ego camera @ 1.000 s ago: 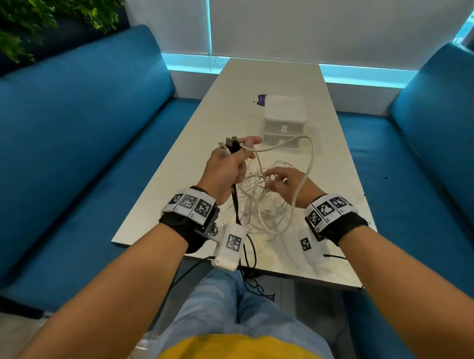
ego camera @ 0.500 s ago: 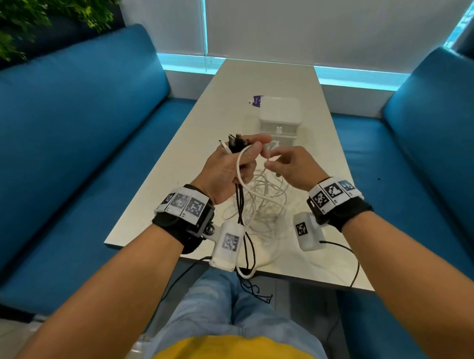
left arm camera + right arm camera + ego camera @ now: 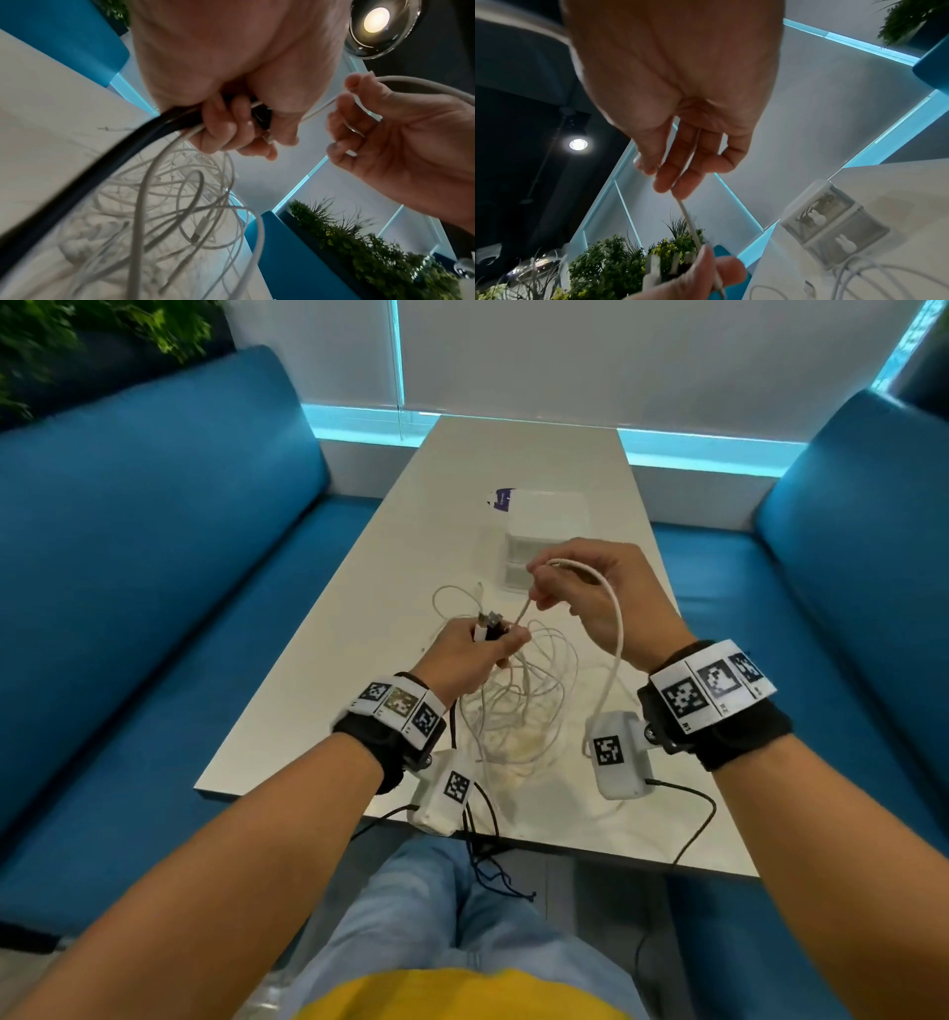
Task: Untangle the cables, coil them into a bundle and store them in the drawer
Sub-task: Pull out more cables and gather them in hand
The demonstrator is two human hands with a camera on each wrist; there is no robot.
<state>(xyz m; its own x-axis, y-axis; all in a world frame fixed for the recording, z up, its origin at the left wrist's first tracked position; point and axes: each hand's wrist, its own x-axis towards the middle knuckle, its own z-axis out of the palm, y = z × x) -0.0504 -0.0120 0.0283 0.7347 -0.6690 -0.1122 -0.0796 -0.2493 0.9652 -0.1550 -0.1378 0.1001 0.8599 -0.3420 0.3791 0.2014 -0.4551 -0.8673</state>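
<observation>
Nearest the table's [image 3: 318, 690] front edge, a loose heap of thin white cables [image 3: 518, 706] lies in overlapping loops, and a black cable [image 3: 85, 168] hangs down past the edge toward the lap. Just above the heap the left hand [image 3: 467, 654] is fisted around a bunch of connector ends [image 3: 488, 624], black and white together, with the cable runs trailing out of the bottom of the fist. A little farther and higher, the right hand [image 3: 590, 588] pinches a thicker white cable [image 3: 611, 629] between thumb and fingertips [image 3: 677, 186]; that cable arcs over the hand and drops behind the wrist. The two hands are apart, joined by a short taut length of that cable.

Beyond them stands the small white drawer unit [image 3: 544, 531], both drawers closed; the upper one appears to hold something already.

The risk, as I judge it: pulling the thick cable while it threads the heap could cinch loops into a knot, or drag the heap off the edge.
</observation>
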